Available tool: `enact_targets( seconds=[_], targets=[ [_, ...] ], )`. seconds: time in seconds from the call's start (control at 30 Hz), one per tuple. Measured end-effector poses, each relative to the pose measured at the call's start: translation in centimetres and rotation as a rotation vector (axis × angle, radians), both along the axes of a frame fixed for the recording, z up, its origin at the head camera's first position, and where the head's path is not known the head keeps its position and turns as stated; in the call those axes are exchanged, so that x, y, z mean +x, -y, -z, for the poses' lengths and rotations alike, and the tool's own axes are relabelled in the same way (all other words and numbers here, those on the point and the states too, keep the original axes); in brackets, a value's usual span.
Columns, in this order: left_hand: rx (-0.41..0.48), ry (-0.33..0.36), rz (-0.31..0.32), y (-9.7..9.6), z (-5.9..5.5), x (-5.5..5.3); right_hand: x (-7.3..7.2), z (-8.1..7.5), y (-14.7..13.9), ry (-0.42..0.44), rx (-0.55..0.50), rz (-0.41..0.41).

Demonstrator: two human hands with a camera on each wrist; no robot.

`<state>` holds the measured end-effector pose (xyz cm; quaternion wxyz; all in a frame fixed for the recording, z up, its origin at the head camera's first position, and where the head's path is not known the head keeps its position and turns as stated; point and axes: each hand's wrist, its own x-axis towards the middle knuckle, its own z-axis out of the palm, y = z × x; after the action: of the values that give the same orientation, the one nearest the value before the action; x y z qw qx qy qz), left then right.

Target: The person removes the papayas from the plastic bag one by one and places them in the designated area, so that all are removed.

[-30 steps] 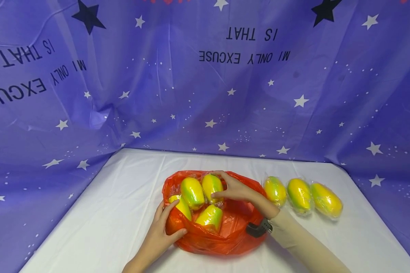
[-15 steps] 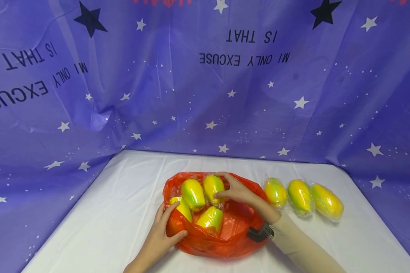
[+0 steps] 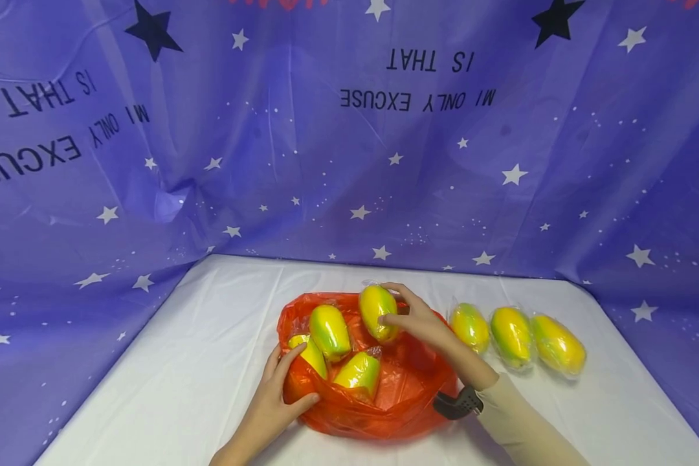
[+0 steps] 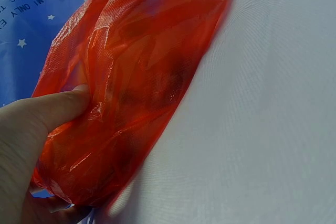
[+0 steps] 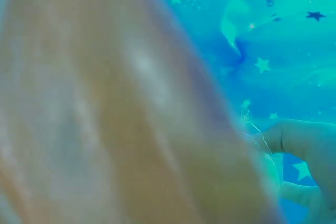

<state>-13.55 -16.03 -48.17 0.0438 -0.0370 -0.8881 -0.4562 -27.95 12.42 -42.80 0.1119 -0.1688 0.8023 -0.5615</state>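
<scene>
A red plastic bag [image 3: 378, 414] lies with its mouth open, and several yellow-green mangoes in clear wrap are inside, one mango [image 3: 329, 331] near the back and another mango [image 3: 358, 373] near the front. My right hand [image 3: 419, 320] grips a wrapped mango [image 3: 377, 310] between thumb and fingers, over the bag's far rim. At the bag's left side, my left hand [image 3: 274, 391] holds the plastic, fingers over the rim beside a partly hidden mango [image 3: 311, 356]. The left wrist view shows the thumb [image 4: 71, 106] pressed on the bag. Blurred red-brown film fills much of the right wrist view.
Three more wrapped mangoes lie in a row right of the bag: the nearest mango [image 3: 469, 328], a middle mango [image 3: 511, 336] and an outer mango [image 3: 558, 344]. A white cloth [image 3: 169, 362] covers the table. Behind it hangs a purple curtain [image 3: 303, 162] with stars.
My right hand has lifted its mango up and to the right, away from the mango beside it. My left hand has stayed at the bag's left side.
</scene>
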Motion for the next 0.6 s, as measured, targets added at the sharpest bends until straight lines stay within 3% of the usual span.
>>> enact_targets(
  seconds=[0.3, 0.4, 0.53, 0.6],
  targets=[
    [0.004, 0.002, -0.006, 0.1, 0.0, -0.1, 1.3, -1.4, -1.3, -0.024, -0.009, 0.025],
    [0.003, -0.001, -0.004, 0.1, 0.0, -0.1, 2.2, -2.6, -1.6, -0.022, -0.023, 0.019],
    [0.001, -0.006, -0.001, 0.1, 0.0, 0.0, 2.8, -3.0, -2.3, -0.019, -0.025, 0.032],
    [0.003, -0.008, 0.001, 0.1, 0.0, 0.0, 2.7, -2.4, -2.9, -0.011, -0.029, 0.040]
  ],
)
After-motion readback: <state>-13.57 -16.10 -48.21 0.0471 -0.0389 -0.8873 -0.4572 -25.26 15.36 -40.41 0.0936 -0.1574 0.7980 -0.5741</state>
